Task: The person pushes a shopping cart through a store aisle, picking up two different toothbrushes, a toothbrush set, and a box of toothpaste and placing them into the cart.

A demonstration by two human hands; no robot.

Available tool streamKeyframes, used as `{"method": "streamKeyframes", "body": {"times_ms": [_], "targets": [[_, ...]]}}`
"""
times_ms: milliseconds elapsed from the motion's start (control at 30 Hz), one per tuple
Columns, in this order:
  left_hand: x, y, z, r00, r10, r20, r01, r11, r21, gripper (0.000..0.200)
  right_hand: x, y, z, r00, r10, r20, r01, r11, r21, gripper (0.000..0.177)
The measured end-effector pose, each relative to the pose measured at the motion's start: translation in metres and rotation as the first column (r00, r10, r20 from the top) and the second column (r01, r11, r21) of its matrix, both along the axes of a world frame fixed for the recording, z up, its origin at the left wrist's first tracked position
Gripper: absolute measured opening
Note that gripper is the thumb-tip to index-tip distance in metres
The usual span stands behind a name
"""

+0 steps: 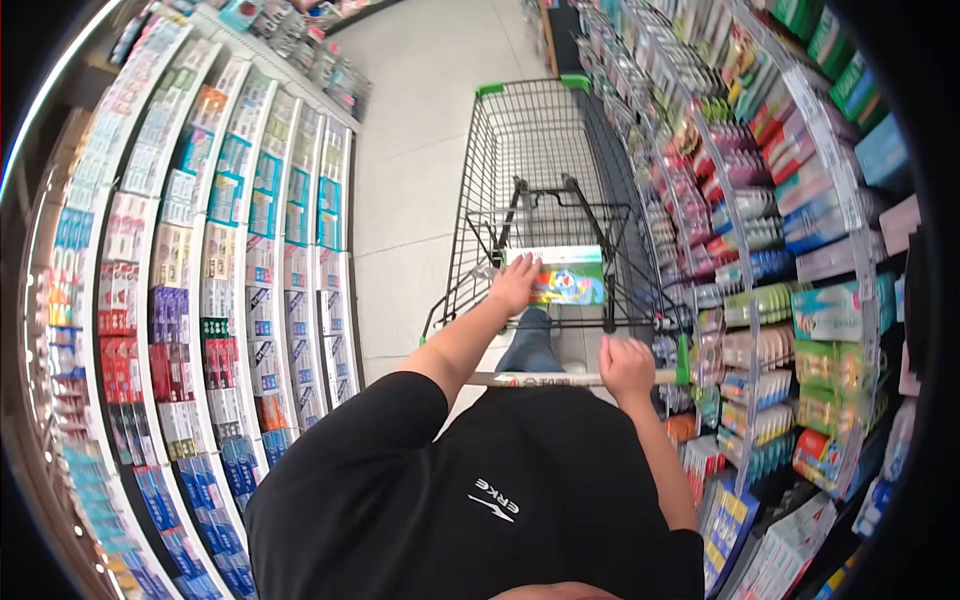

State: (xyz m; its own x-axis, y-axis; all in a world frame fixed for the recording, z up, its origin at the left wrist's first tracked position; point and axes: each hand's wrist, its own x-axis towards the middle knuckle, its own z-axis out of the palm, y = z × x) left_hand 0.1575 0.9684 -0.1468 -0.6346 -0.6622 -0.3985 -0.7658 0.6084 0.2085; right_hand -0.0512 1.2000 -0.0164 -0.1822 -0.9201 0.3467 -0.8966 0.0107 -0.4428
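My left hand (515, 284) grips the left end of a green and white box (575, 284) with a bright cartoon print, its fingers lying over the upper corner. The box is at the near end of a wire shopping cart (468, 200), just beyond the handlebar. Closed around the right part of the pale cart handle (540, 379) is my right hand (627, 367), knuckles upward. Behind the box, the cart's folding seat frame (545, 190) shows as dark bars, and the basket's mesh floor is visible farther on.
Shelves of boxed goods (235, 260) run along the left. On the right, close to the cart, stand racks of hanging and stacked packages (765, 260). A pale tiled floor (410, 150) stretches ahead between them, and more goods (320, 65) stand at the far left shelf end.
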Motion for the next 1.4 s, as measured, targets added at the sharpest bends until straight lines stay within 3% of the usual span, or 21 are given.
{"method": "streamKeyframes", "body": {"times_ms": [100, 167, 200, 267, 300, 333, 400, 467, 500, 533, 600, 667, 700, 767, 800, 867, 933, 1000, 1200, 1300, 1400], "targets": [[0.007, -0.002, -0.020, 0.992, 0.054, -0.116, -0.050, 0.998, 0.035, 0.074, 0.001, 0.002, 0.000, 1.000, 0.000, 0.014, 0.000, 0.999, 0.033, 0.028], [0.013, -0.008, -0.041, 0.955, 0.088, -0.283, -0.065, 0.994, 0.089, 0.069, 0.002, 0.000, 0.001, 1.000, 0.002, 0.006, -0.002, 1.000, 0.027, 0.028], [0.011, -0.007, -0.030, 0.953, 0.089, -0.290, -0.068, 0.994, 0.082, 0.069, 0.002, 0.000, 0.002, 1.000, -0.002, 0.018, 0.002, 1.000, 0.022, 0.029], [0.008, -0.001, -0.002, 0.982, 0.059, -0.180, -0.060, 0.998, -0.004, 0.065, 0.003, 0.002, 0.001, 1.000, -0.006, 0.022, 0.006, 1.000, 0.015, 0.030], [0.012, 0.001, -0.011, 0.946, 0.046, -0.320, -0.093, 0.986, -0.135, 0.054, 0.002, 0.001, -0.002, 1.000, -0.008, 0.006, 0.008, 1.000, 0.028, 0.030], [0.011, -0.002, 0.005, 0.944, 0.034, -0.327, -0.083, 0.987, -0.136, 0.054, 0.002, 0.002, -0.003, 1.000, -0.019, -0.011, 0.019, 0.999, 0.047, 0.030], [0.009, 0.002, 0.039, 0.920, 0.230, -0.317, -0.161, 0.960, 0.230, 0.045, -0.001, 0.000, -0.005, 1.000, 0.005, -0.008, -0.006, 0.999, -0.041, 0.026], [0.019, 0.021, 0.055, 0.839, 0.252, -0.482, -0.105, 0.944, 0.312, 0.046, -0.001, -0.002, -0.009, 1.000, -0.009, 0.002, 0.009, 0.992, -0.128, 0.023], [0.023, 0.025, 0.071, 0.930, 0.244, -0.274, -0.150, 0.934, 0.323, 0.052, -0.001, -0.003, -0.012, 1.000, -0.020, -0.016, 0.016, 0.981, -0.191, 0.023], [0.030, 0.032, 0.075, 0.894, 0.180, -0.410, -0.066, 0.958, 0.278, 0.057, -0.003, -0.002, -0.014, 1.000, -0.020, -0.015, 0.018, 0.986, -0.165, 0.025], [0.031, 0.045, 0.110, 0.974, 0.058, -0.219, 0.026, 0.931, 0.365, 0.056, -0.003, -0.005, -0.015, 0.999, -0.031, 0.008, 0.032, 0.982, -0.185, 0.025], [0.028, 0.049, 0.114, 0.999, -0.029, -0.032, 0.036, 0.964, 0.263, 0.057, -0.007, -0.008, -0.023, 0.999, -0.029, 0.037, 0.036, 0.978, -0.206, 0.028], [0.028, 0.048, 0.109, 0.995, -0.098, -0.035, 0.103, 0.956, 0.274, 0.057, -0.010, -0.009, -0.018, 0.997, -0.026, 0.077, 0.042, 0.975, -0.220, 0.030], [0.024, 0.042, 0.099, 0.997, -0.047, 0.066, 0.028, 0.966, 0.256, 0.061, -0.017, -0.010, -0.008, 0.983, -0.053, 0.177, 0.096, 0.964, -0.246, 0.035], [0.023, 0.043, 0.095, 0.994, -0.090, 0.064, 0.071, 0.964, 0.255, 0.061, -0.019, -0.010, -0.007, 0.967, -0.084, 0.242, 0.145, 0.958, -0.248, 0.039], [0.027, 0.039, 0.093, 1.000, -0.021, 0.018, 0.016, 0.969, 0.248, 0.063, -0.026, -0.007, -0.003, 0.936, -0.178, 0.305, 0.264, 0.926, -0.269, 0.039], [0.028, 0.039, 0.094, 0.998, -0.045, 0.037, 0.034, 0.968, 0.248, 0.065, -0.036, 0.011, 0.012, 0.778, -0.324, 0.538, 0.503, 0.835, -0.225, 0.034], [0.029, 0.036, 0.089, 1.000, 0.012, -0.028, -0.003, 0.952, 0.307, 0.069, -0.051, 0.044, 0.050, 0.468, -0.426, 0.774, 0.655, 0.755, 0.020, 0.031], [0.030, 0.030, 0.076, 0.997, 0.070, -0.016, -0.059, 0.919, 0.389, 0.072, -0.133, 0.137, 0.067, 0.365, -0.567, 0.738, 0.914, 0.371, -0.166, 0.019], [0.035, 0.026, 0.057, 0.981, 0.143, -0.128, -0.063, 0.871, 0.486, 0.065, -0.150, 0.158, 0.112, 0.386, -0.636, 0.668, 0.921, 0.307, -0.240, 0.030], [0.034, 0.029, 0.059, 0.987, 0.111, -0.115, -0.052, 0.902, 0.428, 0.067, -0.168, 0.165, 0.132, 0.391, -0.697, 0.602, 0.915, 0.222, -0.336, 0.037]]}}
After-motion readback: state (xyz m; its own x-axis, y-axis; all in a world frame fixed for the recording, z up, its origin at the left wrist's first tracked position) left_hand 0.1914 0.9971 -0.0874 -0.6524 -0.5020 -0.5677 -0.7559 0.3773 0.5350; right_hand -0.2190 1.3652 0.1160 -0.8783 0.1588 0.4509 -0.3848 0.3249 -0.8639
